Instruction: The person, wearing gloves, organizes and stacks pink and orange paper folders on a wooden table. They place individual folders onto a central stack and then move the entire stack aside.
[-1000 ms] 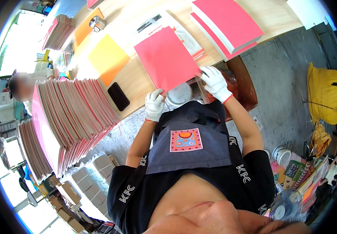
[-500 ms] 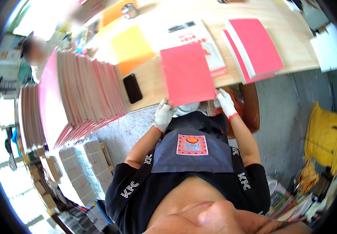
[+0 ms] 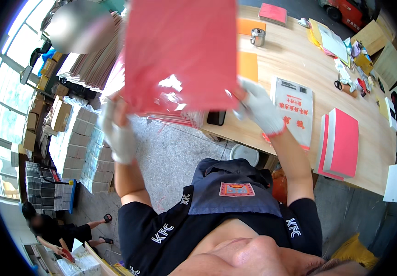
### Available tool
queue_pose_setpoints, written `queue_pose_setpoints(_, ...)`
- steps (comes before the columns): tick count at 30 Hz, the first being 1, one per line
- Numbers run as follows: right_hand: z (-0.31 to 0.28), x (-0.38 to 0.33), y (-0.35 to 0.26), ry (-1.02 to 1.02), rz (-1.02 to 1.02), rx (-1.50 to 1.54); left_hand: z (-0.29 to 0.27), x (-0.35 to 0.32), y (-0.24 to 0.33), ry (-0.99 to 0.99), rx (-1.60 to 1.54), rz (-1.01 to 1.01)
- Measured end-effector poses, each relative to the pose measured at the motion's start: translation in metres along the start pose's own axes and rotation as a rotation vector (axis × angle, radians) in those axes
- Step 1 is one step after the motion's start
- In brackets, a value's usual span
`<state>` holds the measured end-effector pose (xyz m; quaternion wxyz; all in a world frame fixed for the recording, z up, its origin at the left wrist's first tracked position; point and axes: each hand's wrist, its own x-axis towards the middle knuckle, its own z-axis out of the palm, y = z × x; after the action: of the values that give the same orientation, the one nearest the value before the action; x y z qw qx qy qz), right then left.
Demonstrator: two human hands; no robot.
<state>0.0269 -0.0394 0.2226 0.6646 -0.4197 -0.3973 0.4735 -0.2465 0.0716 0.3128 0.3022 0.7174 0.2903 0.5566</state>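
Note:
A red-pink book [image 3: 182,55] with a glossy, film-like surface is held up in front of me, above the table's left end. My left hand [image 3: 118,131], in a white glove with bare fingertips, grips its lower left corner, slightly blurred. At the lower right corner, my gloved right hand [image 3: 259,108] pinches the edge between thumb and fingers. Behind the book, mostly covered by it, stands a tall stack of pink-covered books [image 3: 175,118]. Below my right hand lies a black phone [image 3: 216,117].
On the wooden table [image 3: 276,60] are a white printed packet [image 3: 292,115], thick pink books [image 3: 343,142], a metal cup [image 3: 257,37], orange sheets [image 3: 249,66] and scissors [image 3: 337,85]. Wrapped paper bundles [image 3: 76,138] stand on the floor at left. Another person [image 3: 56,230] works at lower left.
Both hands have lifted the book off the table and carried it up and left toward the tall stack. My view has swung left, showing more floor and another person.

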Motion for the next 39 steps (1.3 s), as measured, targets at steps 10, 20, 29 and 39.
queue_pose_setpoints(10,0.062,0.069,-0.005,-0.176,0.097,0.039,-0.065,0.043,-0.130,0.077,0.469,0.159)
queue_pose_setpoints(20,-0.088,-0.148,0.148,0.335,0.331,-0.125,0.110,-0.206,-0.210,-0.764,0.123,0.190)
queue_pose_setpoints(29,-0.104,-0.269,0.123,0.785,0.372,0.049,0.378,-0.095,-0.245,-0.935,0.762,0.447)
queue_pose_setpoints(39,-0.111,-0.324,0.102,1.027,0.214,-0.058,0.390,-0.063,-0.257,-1.276,0.796,0.391)
